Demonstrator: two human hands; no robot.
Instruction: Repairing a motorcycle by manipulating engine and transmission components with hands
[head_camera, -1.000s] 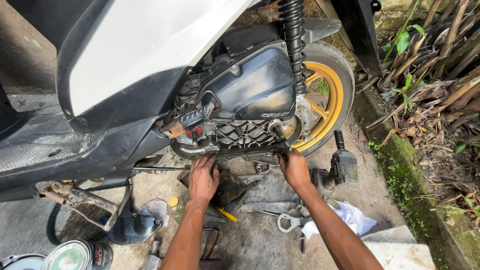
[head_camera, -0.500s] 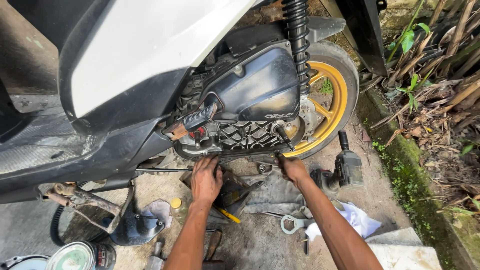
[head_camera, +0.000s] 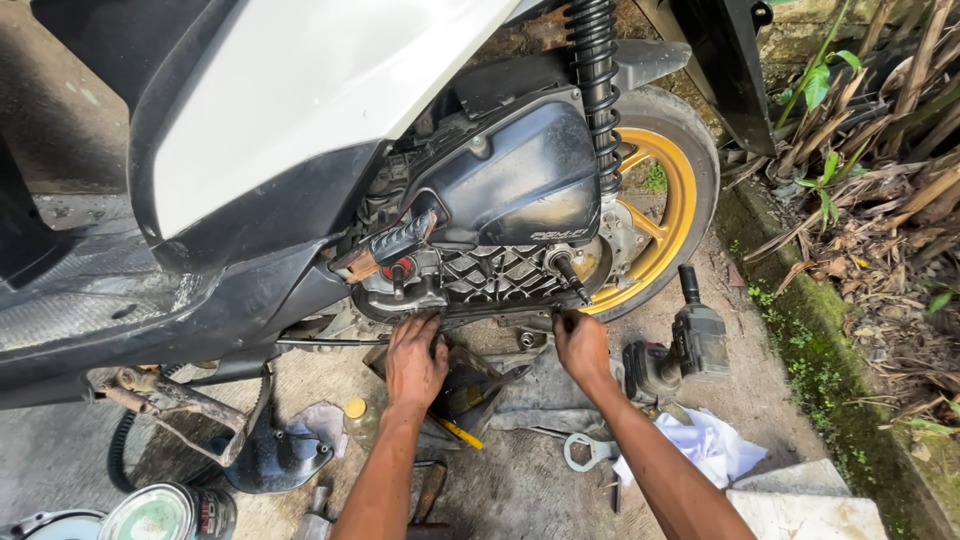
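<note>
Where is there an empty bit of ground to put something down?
Bare concrete lies between the power tool and the mossy edge. Crowded: under the engine cover, where both hands, left hand and right hand, work over scattered tools.

Engine cover (head_camera: 500, 275) above and impact wrench (head_camera: 672, 350) rightward crowd the ground gap.

We see outdoor spot, flat daylight. Bare concrete floor (head_camera: 520, 490), gritty and stained. Along its right edge we note mossy strip (head_camera: 810, 370), then dry leaves and stalks (head_camera: 890, 210) with few green shoots. At upper left, dull concrete wall (head_camera: 60, 110). Pale slab (head_camera: 800, 512) at lower right.
</note>
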